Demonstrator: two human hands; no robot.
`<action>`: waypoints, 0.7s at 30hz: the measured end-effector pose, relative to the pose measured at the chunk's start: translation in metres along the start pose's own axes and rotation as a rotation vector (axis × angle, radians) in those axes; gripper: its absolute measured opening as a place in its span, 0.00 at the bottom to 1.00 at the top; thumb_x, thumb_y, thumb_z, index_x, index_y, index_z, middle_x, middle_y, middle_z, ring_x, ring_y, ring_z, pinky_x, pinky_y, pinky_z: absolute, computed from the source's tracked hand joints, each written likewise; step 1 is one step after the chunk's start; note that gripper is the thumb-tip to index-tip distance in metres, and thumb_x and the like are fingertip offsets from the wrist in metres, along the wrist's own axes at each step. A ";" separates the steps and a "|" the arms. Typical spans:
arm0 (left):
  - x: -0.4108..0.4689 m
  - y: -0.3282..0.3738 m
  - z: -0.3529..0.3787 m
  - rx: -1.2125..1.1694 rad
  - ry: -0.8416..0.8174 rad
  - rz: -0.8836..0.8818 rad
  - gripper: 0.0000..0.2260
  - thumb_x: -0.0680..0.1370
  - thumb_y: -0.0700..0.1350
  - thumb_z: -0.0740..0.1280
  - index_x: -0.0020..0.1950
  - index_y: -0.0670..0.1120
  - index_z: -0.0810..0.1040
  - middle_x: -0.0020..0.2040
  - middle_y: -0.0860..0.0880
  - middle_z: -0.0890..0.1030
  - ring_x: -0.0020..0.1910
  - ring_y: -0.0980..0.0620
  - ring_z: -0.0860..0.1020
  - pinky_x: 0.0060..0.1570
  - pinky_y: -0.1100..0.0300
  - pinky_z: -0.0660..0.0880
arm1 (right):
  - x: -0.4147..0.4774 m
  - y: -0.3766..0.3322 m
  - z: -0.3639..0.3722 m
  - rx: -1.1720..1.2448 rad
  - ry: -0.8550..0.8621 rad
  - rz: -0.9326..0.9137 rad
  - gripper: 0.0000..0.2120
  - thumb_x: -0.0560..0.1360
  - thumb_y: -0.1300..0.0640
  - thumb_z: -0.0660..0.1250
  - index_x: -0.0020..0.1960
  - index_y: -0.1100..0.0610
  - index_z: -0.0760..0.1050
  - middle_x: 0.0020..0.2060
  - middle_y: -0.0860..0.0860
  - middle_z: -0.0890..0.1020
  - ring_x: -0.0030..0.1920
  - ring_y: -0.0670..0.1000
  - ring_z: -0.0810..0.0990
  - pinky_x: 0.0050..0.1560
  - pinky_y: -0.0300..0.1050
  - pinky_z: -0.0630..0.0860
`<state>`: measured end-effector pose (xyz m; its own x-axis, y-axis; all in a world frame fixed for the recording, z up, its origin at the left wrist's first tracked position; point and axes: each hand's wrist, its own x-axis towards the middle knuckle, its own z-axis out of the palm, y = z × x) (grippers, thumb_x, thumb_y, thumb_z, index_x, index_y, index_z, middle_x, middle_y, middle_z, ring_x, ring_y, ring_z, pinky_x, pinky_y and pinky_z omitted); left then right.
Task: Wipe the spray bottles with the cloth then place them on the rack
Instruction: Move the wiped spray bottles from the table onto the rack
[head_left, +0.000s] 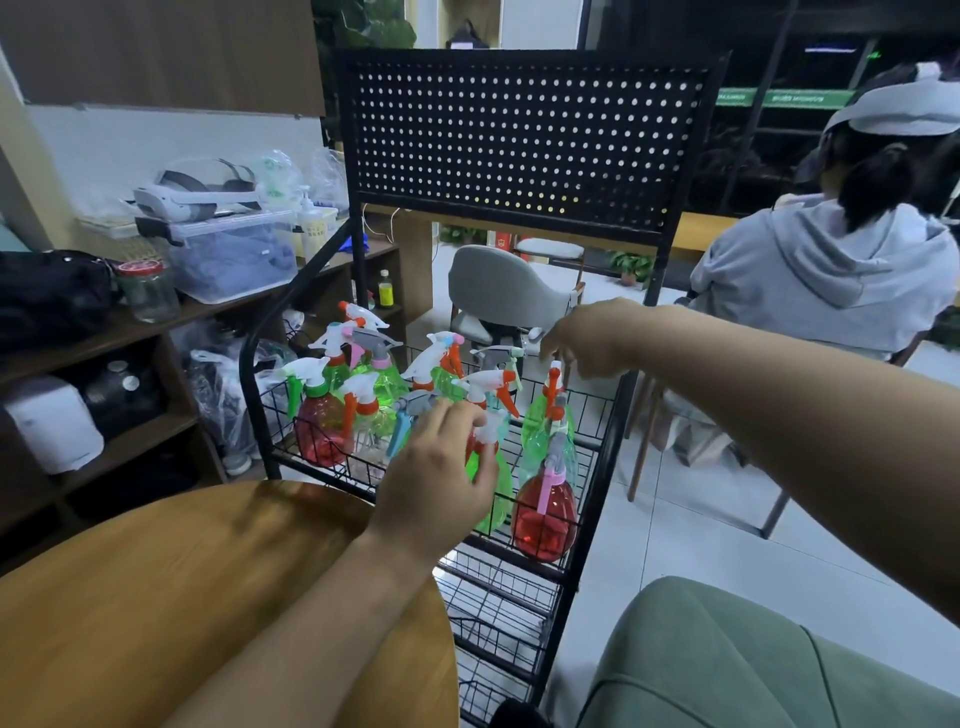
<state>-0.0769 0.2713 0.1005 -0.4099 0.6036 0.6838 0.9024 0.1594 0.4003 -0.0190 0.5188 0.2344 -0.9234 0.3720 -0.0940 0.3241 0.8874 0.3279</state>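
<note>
Several spray bottles stand in the top wire basket of the black rack (597, 447), red and green ones with white, orange, pink and grey trigger heads. My left hand (441, 467) reaches in from the wooden table. Its fingers are fairly straight, and the white head of a green spray bottle (491, 506) sits between thumb and forefinger. My right hand (587, 338) hovers over the basket's far right. Its fingertips point down just above the orange nozzle of another green bottle (540, 426). A red bottle (543, 514) stands at the front right corner. No cloth is in view.
A black pegboard panel (519, 135) forms the rack's back. Lower wire shelves (498, 613) sit under the basket. The round wooden table (182, 597) is at the lower left. Cluttered wooden shelves (130, 332) stand left. A seated person in a grey hoodie (831, 270) is behind right, a grey chair (498, 291) behind the rack.
</note>
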 end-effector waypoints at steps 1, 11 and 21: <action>0.003 -0.002 -0.001 0.022 0.001 -0.028 0.10 0.82 0.46 0.70 0.61 0.46 0.76 0.55 0.51 0.76 0.51 0.53 0.77 0.44 0.64 0.77 | -0.001 -0.001 0.000 0.005 0.005 -0.009 0.32 0.77 0.66 0.65 0.73 0.37 0.76 0.60 0.46 0.83 0.57 0.54 0.82 0.52 0.49 0.82; 0.009 -0.011 0.003 0.033 -0.222 -0.272 0.21 0.84 0.60 0.67 0.73 0.53 0.71 0.63 0.54 0.77 0.52 0.54 0.77 0.47 0.60 0.73 | -0.008 -0.015 -0.004 0.057 -0.245 -0.202 0.21 0.76 0.57 0.78 0.67 0.46 0.82 0.58 0.44 0.85 0.60 0.51 0.83 0.64 0.53 0.77; 0.016 -0.016 0.009 0.017 -0.183 -0.263 0.08 0.86 0.53 0.66 0.62 0.52 0.76 0.46 0.53 0.82 0.42 0.52 0.81 0.35 0.66 0.69 | -0.008 -0.016 0.002 0.063 -0.185 -0.159 0.16 0.77 0.48 0.78 0.64 0.45 0.84 0.57 0.41 0.85 0.53 0.47 0.80 0.54 0.46 0.70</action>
<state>-0.0966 0.2855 0.0990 -0.6002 0.6702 0.4365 0.7714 0.3406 0.5376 -0.0159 0.5023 0.2282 -0.9123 0.2651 -0.3120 0.1957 0.9518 0.2363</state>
